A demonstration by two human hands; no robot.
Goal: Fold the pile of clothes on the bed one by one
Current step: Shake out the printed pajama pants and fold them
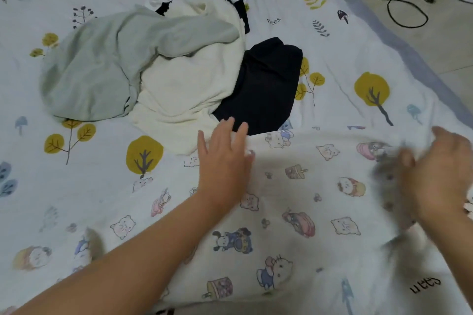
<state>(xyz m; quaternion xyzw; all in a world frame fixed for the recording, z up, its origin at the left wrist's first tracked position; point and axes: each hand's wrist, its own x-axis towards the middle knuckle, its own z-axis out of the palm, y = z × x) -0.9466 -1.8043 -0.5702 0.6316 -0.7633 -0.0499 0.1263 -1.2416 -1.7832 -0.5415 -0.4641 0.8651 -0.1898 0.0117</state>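
Left hand flat, fingers spread on cartoon-print garment; right hand blurred, fingers unclear

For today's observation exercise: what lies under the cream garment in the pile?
The cream garment overlaps a black garment's left edge; black fabric also shows behind it. The rest underneath is hidden.
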